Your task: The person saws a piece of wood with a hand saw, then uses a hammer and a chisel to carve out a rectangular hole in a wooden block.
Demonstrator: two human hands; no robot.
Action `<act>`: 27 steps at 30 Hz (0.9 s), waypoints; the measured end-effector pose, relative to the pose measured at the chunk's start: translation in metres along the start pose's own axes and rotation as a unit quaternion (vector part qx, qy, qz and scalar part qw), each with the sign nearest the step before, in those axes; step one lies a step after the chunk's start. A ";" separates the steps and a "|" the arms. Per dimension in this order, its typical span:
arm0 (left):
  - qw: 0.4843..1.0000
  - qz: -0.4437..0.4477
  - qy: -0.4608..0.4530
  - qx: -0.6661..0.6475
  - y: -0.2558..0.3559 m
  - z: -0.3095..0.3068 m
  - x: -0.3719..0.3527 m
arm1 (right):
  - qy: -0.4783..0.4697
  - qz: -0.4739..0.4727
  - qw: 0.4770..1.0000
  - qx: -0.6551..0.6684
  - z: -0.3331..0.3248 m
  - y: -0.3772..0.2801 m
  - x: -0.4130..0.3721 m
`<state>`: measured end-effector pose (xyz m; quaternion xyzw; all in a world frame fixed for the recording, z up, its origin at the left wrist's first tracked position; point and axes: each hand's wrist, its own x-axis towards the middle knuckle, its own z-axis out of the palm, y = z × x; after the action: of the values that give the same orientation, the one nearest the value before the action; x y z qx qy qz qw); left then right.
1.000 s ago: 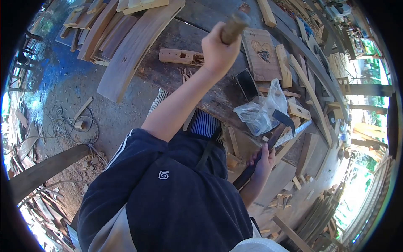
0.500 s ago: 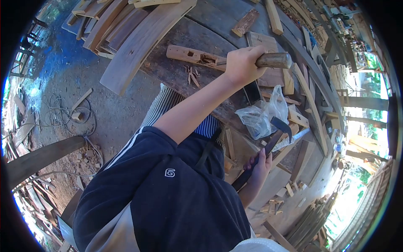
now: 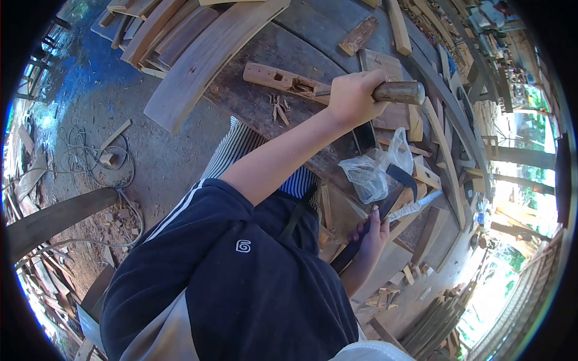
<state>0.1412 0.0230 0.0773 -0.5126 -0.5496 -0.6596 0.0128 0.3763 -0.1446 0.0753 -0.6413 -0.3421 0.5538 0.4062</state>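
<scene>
My left hand (image 3: pixel 356 99) is closed round a chisel (image 3: pixel 400 92), whose wooden handle sticks out on the right. The chisel's thin blade points left, at a rough hollow in a wooden block (image 3: pixel 264 74); its tip's exact contact is hard to make out. This block also has a square hole, and wood chips (image 3: pixel 279 109) lie beside it. Lower right, my right hand (image 3: pixel 368 234) grips the dark handle of a hammer (image 3: pixel 402 179). The hammer's head is apart from the chisel, in front of a clear plastic bag (image 3: pixel 368 175).
Curved boards (image 3: pixel 211 60) are stacked at the upper left of the dark workbench (image 3: pixel 241 114). A wood chunk (image 3: pixel 359 35) and long timber strips (image 3: pixel 445 150) lie to the right. A cable (image 3: pixel 129 162) is coiled on the floor at left.
The hammer's head has tilted and shifted slightly against the bag. My left hand keeps its grip on the chisel. The whole view has shifted a little.
</scene>
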 end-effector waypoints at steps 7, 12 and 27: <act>0.999 -0.043 0.001 -0.013 -0.003 -0.002 0.006 | 0.050 -0.160 0.985 -0.034 -0.003 -0.101 0.000; 0.999 -0.042 -0.011 -0.020 -0.002 -0.006 0.003 | -0.046 -0.394 0.918 0.003 0.033 -0.171 -0.022; 0.994 -0.092 0.012 -0.066 -0.010 -0.010 0.010 | -0.109 -0.390 0.914 0.016 0.009 -0.231 -0.018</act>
<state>0.1234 0.0250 0.0785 -0.4515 -0.5495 -0.6990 -0.0750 0.3677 -0.0585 0.2901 -0.3860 -0.5984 0.4237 0.5598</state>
